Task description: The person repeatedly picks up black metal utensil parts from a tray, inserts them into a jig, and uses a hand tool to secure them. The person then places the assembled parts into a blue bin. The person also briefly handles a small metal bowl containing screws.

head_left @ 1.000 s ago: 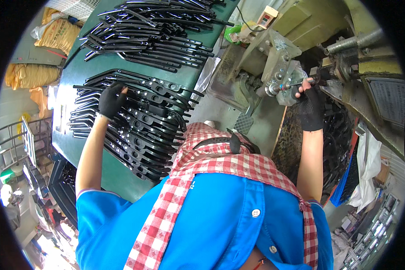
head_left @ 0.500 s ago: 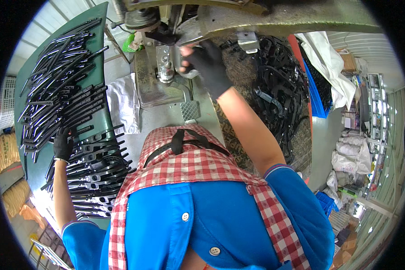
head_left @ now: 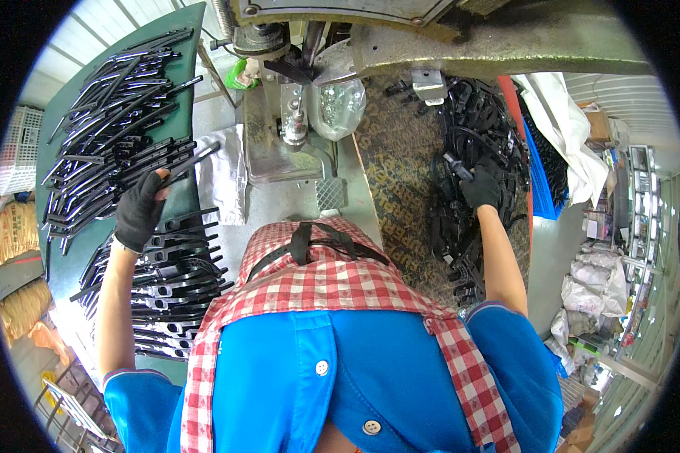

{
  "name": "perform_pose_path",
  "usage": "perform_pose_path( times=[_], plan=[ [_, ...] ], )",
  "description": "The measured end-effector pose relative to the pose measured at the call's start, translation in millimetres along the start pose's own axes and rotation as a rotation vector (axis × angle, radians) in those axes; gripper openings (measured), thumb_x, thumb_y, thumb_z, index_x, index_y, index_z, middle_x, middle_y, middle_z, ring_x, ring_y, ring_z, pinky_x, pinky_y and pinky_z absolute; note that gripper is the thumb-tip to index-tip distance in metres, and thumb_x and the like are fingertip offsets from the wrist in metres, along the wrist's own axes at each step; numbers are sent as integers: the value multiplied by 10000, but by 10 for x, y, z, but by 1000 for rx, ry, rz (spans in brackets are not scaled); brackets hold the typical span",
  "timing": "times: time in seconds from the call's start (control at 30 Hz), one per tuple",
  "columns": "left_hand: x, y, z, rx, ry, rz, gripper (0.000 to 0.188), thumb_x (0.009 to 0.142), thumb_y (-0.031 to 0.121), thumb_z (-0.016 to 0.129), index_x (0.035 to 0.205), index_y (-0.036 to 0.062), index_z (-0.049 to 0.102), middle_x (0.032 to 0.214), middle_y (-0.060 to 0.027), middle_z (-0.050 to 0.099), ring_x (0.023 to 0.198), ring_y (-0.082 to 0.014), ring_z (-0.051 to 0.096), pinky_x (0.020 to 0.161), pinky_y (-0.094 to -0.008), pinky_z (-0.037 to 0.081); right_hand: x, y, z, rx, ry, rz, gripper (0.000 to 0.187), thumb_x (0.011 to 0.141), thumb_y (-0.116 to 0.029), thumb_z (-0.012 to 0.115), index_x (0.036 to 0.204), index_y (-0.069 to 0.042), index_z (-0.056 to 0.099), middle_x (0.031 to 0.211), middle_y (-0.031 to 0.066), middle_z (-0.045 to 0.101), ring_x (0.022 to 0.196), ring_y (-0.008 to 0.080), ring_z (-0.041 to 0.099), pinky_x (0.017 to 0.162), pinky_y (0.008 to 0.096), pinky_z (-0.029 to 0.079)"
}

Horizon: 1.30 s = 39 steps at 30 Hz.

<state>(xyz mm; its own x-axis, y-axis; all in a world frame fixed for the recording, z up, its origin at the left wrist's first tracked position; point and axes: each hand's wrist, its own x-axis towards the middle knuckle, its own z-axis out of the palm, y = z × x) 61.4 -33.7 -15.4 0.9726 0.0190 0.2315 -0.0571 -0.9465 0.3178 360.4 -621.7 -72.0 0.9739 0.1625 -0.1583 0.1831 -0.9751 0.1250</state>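
Across from the green table [head_left: 186,60], the heap of black parts [head_left: 489,121] could shift if the right hand [head_left: 482,188], atop it, tugs a tangled piece; whether it grasps one is hard to tell. Over the table, the left hand [head_left: 138,213] pinches a rod [head_left: 202,157], which a loose hold could drop. The heap's pieces look curved; the rod, glossy, slim.

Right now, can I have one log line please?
left hand: holds rod | right hand: at parts pile | other rods: on table
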Motion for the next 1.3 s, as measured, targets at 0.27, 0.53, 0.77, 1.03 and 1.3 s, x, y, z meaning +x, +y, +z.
perform_pose_path(
  times=[0.27, 0.53, 0.77, 1.03, 1.3],
  plan=[
    [615, 817, -168, 66, 75, 362, 274, 783, 175, 639, 1019, 72, 545, 825, -109, 572, 655, -305, 585, 510, -396, 432, -403, -1075, -725, 632, 135, -471, 486, 712, -260, 753, 1077, -29, 528, 939, 179, 619, 828, 350, 607, 707, 378, 476],
    [806, 1161, -390, -233, -209, 141, 278, 925, 323, 470, 929, 58, 549, 698, -178, 566, 647, -377, 572, 550, -451, 424, -651, -1934, -1437, 501, -23, -788, 360, 758, -381, 701, 927, -83, 590, 723, 157, 615, 671, 325, 625, 590, 393, 481],
    [741, 1113, -457, -172, -368, 92, 396, 910, 438, 478, 822, 58, 552, 536, -169, 506, 561, -379, 560, 519, -450, 413, -669, -2119, -1759, 257, 60, -900, 390, 767, -435, 686, 883, -72, 605, 682, 139, 613, 640, 311, 620, 577, 393, 475],
    [760, 1153, -334, -23, -313, 105, 407, 888, 440, 517, 769, 54, 568, 526, -157, 537, 551, -364, 585, 503, -453, 440, -510, -2259, -1822, 299, -351, -940, 413, 721, -476, 711, 777, -76, 625, 613, 147, 570, 612, 325, 605, 549, 393, 446],
    [765, 1100, -207, -139, -335, 94, 397, 899, 427, 504, 757, 61, 556, 530, -163, 524, 554, -366, 575, 501, -450, 429, -567, -2305, -1766, 198, -57, -997, 425, 737, -484, 695, 876, -87, 633, 650, 151, 596, 638, 320, 616, 569, 393, 460]
  ],
)
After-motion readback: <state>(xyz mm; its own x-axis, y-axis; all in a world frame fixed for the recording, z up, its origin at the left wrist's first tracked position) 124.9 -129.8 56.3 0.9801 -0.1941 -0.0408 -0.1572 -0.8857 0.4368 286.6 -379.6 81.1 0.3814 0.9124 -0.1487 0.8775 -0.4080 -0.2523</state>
